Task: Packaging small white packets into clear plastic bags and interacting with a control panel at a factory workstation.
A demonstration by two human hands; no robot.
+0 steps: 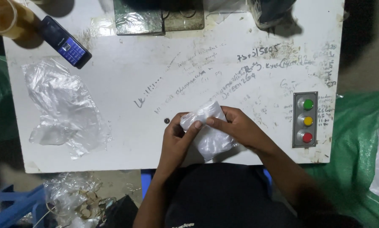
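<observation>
Both hands meet over the near edge of the white table (126, 139), working one small clear plastic bag (209, 135) between them. The left hand (177, 136) comes up from below with its fingers curled, the thumb and forefinger pinching the bag's upper left corner at the fingertips. The right hand (240, 128) lies across the bag from the other side, fingers pressed together over its top edge and the thumb tip meeting the left fingertips, so the bag is gripped from two sides at once. That double pinch seems meant to keep the thin film taut and to keep it from slipping; most of the bag hangs below the fingers, bulging a little as if something pale fills it, though the contents cannot be made out.

Well to the left of the left fingers lies a crumpled sheet of clear plastic (65, 109), flat on the table and within an arm's reach. Farther up beyond it rests a dark phone (66, 42), set at the far corner clear of the hands. To the right of the right fingers sits a button panel (305, 120) with green, yellow and red buttons, fixed into the table near its edge.
</observation>
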